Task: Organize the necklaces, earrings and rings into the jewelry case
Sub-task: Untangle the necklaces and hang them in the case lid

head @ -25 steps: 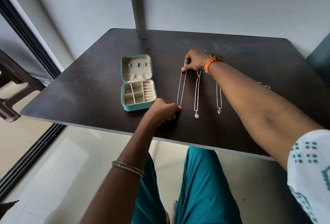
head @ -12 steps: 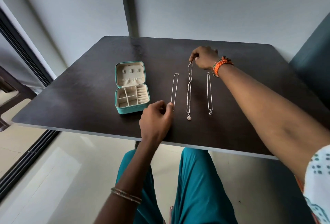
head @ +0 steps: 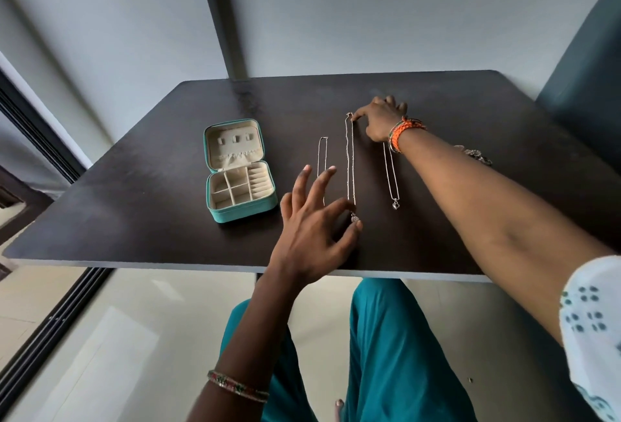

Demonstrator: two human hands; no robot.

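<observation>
Long silver pendant necklace (head: pixel 350 166) at centre frame: light, limp, tangle-prone, best lifted by both ends; right hand (head: pixel 379 119) pinches its clasp, left hand (head: pixel 312 226), fingers spread, touches its pendant.

Small silvery jewelry heap (head: pixel 475 155) near the desk's right edge: half hidden behind right forearm, pieces indistinguishable.

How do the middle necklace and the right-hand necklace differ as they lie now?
The middle necklace is longer than the right necklace, reaching farther up the table. Its pendant looks round; the right one's looks heart-shaped. The right hand touches the middle necklace's top end and the left hand reaches its pendant; the forearm crosses over the right necklace's top. Both are thin silver chains laid straight.
</observation>
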